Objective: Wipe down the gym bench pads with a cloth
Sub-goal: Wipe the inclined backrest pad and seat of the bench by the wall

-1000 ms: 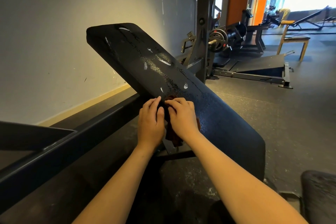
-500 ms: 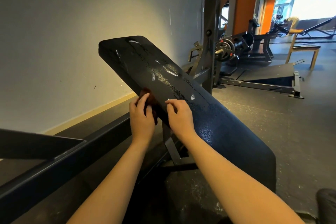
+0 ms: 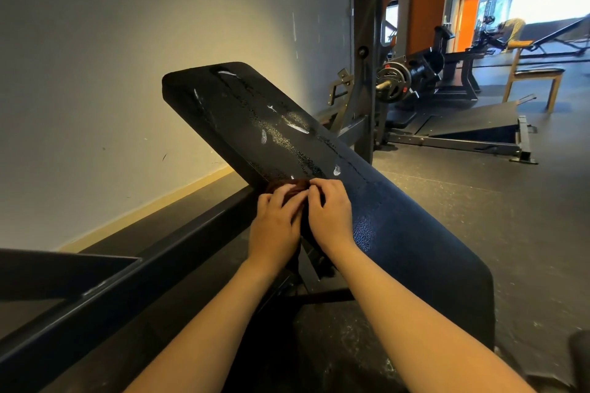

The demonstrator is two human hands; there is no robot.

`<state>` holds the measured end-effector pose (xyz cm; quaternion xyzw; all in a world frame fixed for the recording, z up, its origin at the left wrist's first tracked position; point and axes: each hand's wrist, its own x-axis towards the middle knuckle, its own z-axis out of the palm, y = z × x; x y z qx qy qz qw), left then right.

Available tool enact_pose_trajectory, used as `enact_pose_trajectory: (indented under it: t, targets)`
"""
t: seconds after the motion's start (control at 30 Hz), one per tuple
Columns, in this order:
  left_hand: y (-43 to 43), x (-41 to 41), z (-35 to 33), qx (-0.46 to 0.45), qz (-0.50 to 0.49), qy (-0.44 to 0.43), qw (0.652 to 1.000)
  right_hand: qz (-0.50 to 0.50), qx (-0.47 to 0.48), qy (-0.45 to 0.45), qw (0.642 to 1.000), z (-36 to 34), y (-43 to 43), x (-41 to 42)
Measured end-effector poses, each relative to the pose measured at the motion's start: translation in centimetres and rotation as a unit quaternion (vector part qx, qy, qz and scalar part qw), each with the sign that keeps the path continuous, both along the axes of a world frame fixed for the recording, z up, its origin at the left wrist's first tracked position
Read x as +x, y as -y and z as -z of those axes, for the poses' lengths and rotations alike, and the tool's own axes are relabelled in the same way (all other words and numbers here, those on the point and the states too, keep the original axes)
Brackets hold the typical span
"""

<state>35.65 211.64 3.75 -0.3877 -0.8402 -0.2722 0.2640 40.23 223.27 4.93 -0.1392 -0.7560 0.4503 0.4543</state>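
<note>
A long black bench pad [image 3: 399, 226] slopes up from lower right to upper left, with wet streaks and droplets along its upper half. A dark reddish-brown cloth [image 3: 289, 186] lies bunched on the pad's left edge, about midway up. My left hand [image 3: 274, 226] lies over the cloth with its fingers curled on it. Beside it, my right hand [image 3: 330, 210] pinches the cloth's right side with curled fingertips. Most of the cloth is hidden under both hands.
A grey wall [image 3: 95, 89] runs close on the left, and a dark steel frame beam [image 3: 127, 281] runs below it. A rack upright [image 3: 364, 51] stands behind the pad. Farther right are a plate-loaded machine [image 3: 412, 73] and a wooden chair [image 3: 536, 70] on dark rubber floor.
My two hands, spread apart half a second ago, have come back together over the cloth at the pad's left edge. The view has shifted slightly.
</note>
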Motion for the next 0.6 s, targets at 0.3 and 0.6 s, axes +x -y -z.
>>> enact_pose_trajectory:
  t: [0.3,0.6]
  targets:
    - [-1.8,-2.8,-3.8,0.034,-0.114,0.003,0.993,-0.012,0.004,0.004,1.0,0.2,-0.1,0.1]
    - [-0.3,0.1,-1.4,-0.053,-0.018,-0.014,0.998,-0.017,-0.011,-0.01,1.0,0.3,-0.2,0.9]
